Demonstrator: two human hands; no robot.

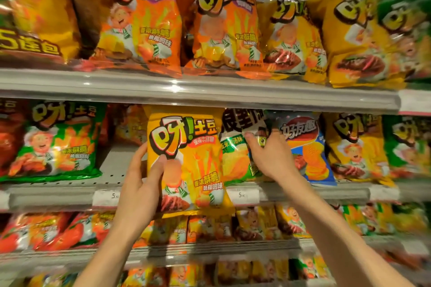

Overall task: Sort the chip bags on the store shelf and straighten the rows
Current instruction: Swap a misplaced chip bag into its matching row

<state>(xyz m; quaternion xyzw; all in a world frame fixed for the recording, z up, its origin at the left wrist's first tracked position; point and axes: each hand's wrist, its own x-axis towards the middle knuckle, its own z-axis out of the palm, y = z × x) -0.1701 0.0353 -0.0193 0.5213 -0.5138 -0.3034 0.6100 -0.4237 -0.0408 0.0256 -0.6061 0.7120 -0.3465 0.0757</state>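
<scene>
My left hand grips a yellow chip bag by its left edge, thumb on its front, and holds it upright in front of the middle shelf. My right hand pinches the right edge of a green and white chip bag standing just behind the yellow one. A blue bag stands to the right of that hand, then a yellow bag and a green one. A green bag stands at the left of the same shelf.
A bare gap of shelf lies between the left green bag and the yellow bag I hold. The upper shelf carries orange bags and yellow bags. Lower shelves hold several more bags. Price tags line the shelf edge.
</scene>
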